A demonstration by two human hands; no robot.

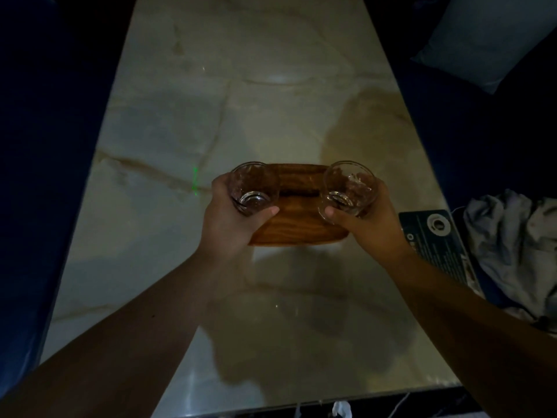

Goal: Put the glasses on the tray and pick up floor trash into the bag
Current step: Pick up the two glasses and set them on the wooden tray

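Observation:
A brown wooden tray (297, 227) lies in the middle of a marble table (187, 131). My left hand (230, 220) grips a clear glass (254, 187) over the tray's left end. Over the tray's right end, a second clear glass (349, 188) is gripped by my right hand (372, 218). Both glasses look empty and are tilted slightly toward me. I cannot tell whether they touch the tray. No bag is in view.
Dark blue seating runs along both long sides of the table. A dark printed card (437, 242) and a crumpled grey cloth (512, 245) lie at the right. A pale cushion (488, 37) sits at the top right. Something small and white (342, 410) lies on the floor by the near table edge.

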